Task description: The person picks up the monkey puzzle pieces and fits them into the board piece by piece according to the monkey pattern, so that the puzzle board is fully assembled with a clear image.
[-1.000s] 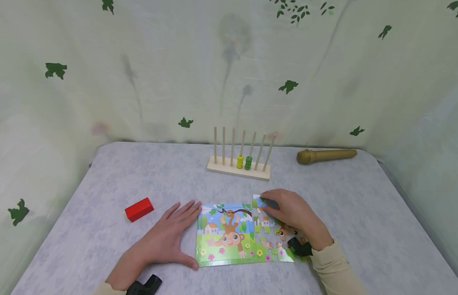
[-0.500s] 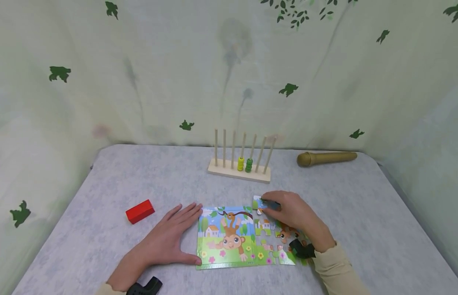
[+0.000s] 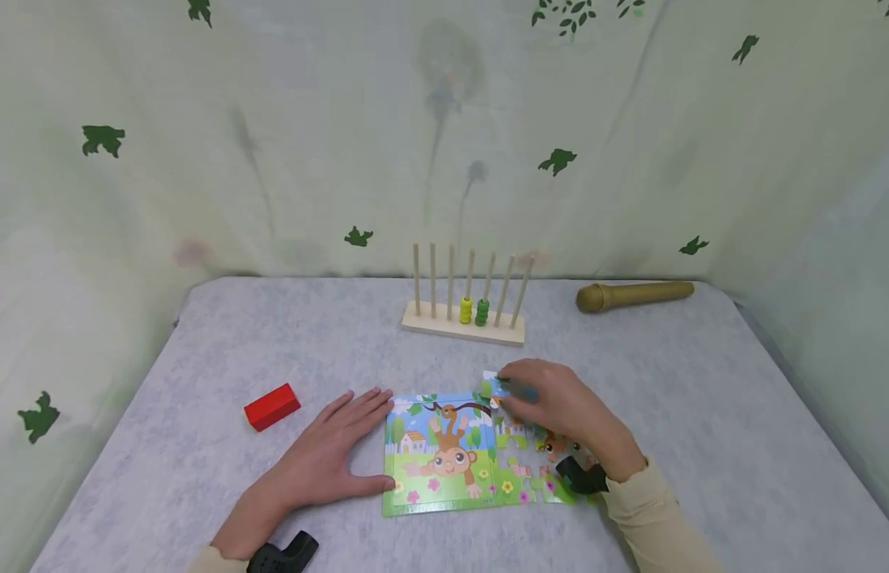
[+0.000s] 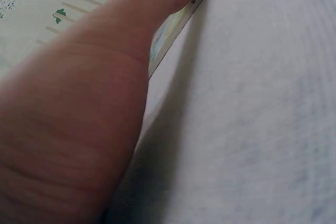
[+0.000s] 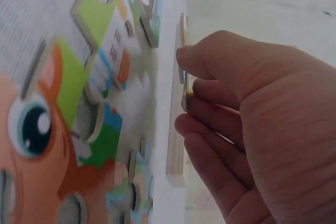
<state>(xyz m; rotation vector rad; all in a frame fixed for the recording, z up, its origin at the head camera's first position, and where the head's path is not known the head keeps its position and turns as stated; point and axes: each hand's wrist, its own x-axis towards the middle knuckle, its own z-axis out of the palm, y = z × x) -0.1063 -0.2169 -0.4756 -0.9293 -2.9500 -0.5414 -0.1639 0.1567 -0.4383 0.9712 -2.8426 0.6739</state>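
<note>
A flat puzzle board (image 3: pixel 440 492) shows a monkey hanging from a branch. My left hand (image 3: pixel 318 461) lies along its left side with fingers spread, fingertips at the top left corner and thumb on the lower left edge. My right hand (image 3: pixel 562 398) pinches a small puzzle piece (image 3: pixel 490 387) between thumb and index finger, over the board's upper right corner. In the right wrist view that piece (image 5: pixel 184 77) appears edge-on. Loose puzzle pieces (image 3: pixel 508 487) lie right of the board, partly under the right hand; one carries the monkey's eye (image 5: pixel 37 124).
Behind the puzzle stands a wooden peg rack (image 3: pixel 433 325) with yellow beads (image 3: pixel 465 310) and green beads (image 3: pixel 481 313). A red block (image 3: pixel 272 407) lies to the left. At the back right is a brown microphone-shaped object (image 3: pixel 633 295). A patterned cloth (image 3: pixel 308 183) hangs behind the table.
My right hand has shifted slightly left with the puzzle piece, which now overlaps the board's upper right corner. The left hand stays at the board, its thumb a little higher on the edge.
</note>
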